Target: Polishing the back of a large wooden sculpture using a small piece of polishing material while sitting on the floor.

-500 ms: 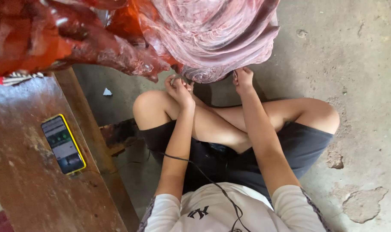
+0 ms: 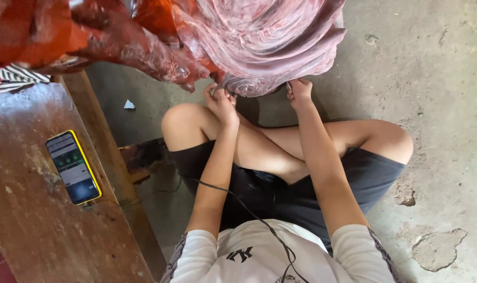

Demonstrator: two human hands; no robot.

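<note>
Two hands are pressed to the underside of one carved wooden sculpture (image 2: 259, 47), overhead before crossed legs: left hand (image 2: 221, 102) fingers curled, right hand (image 2: 299, 91) fisted. Judged heavy, rigid, glossy; best gripped at carved folds.

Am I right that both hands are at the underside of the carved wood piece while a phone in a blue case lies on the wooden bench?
Not quite: the head view shows the phone in a yellow case, not blue. The rest holds: left hand and right hand are at the underside of the carved wood piece, and the phone lies on the wooden bench.
</note>
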